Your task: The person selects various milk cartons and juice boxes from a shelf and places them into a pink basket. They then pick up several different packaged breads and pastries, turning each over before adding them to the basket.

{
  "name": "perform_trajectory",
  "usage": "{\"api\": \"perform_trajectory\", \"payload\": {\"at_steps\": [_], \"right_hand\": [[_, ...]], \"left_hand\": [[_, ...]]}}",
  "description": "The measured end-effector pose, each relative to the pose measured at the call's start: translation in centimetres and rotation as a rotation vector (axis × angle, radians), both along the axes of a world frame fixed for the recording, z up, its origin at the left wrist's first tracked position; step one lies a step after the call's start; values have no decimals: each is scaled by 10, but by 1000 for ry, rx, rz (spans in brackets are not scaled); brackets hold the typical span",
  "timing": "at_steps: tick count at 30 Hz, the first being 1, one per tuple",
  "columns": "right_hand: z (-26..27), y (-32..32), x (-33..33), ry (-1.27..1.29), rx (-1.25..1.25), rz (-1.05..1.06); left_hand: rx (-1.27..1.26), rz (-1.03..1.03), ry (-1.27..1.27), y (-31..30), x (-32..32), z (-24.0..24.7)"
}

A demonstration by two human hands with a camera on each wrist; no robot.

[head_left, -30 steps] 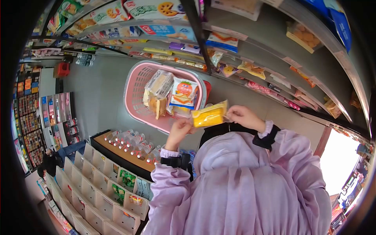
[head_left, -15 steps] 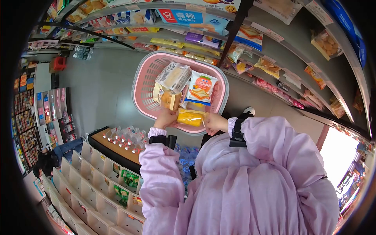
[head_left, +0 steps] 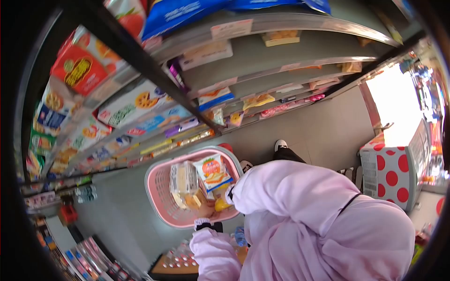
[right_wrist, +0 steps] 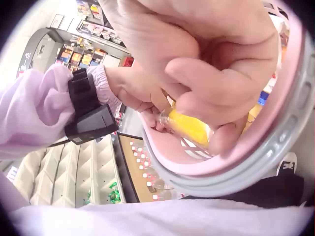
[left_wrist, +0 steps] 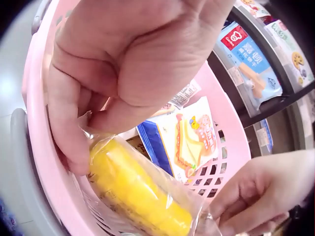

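A yellow item in clear wrapping (left_wrist: 142,187) hangs inside the pink basket (head_left: 157,206) near its rim. My left hand (left_wrist: 123,64) pinches one end of the wrapper between thumb and fingers, while my right hand (left_wrist: 261,194) pinches the other end. Seen from the right wrist, my right hand (right_wrist: 211,64) covers part of the yellow item (right_wrist: 189,128). In the head view my left hand (head_left: 204,210) is low in the basket, and my right sleeve hides most of the right hand. Beside them lie a white and blue bread packet (head_left: 213,171) and a clear-topped pack (head_left: 183,178).
Shelves with packaged snacks (head_left: 154,100) run along the basket's far side. Bottles with red caps (head_left: 180,255) stand on a low stand nearer the body. A red-dotted box (head_left: 386,173) is at the right, and grey floor (head_left: 117,201) lies left of the basket.
Both hands have lowered the yellow item into the basket, from above its near rim. The head view has turned, bringing the dotted box into sight and the basket lower in the picture.
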State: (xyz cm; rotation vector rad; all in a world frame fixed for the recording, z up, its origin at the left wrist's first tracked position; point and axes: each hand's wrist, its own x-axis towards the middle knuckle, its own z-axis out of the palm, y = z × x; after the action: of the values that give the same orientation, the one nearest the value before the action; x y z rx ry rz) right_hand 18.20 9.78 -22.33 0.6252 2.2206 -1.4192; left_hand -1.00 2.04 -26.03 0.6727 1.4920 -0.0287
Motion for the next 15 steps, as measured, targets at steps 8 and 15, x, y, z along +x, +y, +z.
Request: {"api": "perform_trajectory", "payload": {"at_steps": [8, 15], "right_hand": [[1, 5, -7, 31, -29, 36], [16, 24, 25, 86, -19, 28]], "left_hand": [[-38, -203, 157, 5, 1, -29], [146, -237, 215, -1, -17, -58]]}}
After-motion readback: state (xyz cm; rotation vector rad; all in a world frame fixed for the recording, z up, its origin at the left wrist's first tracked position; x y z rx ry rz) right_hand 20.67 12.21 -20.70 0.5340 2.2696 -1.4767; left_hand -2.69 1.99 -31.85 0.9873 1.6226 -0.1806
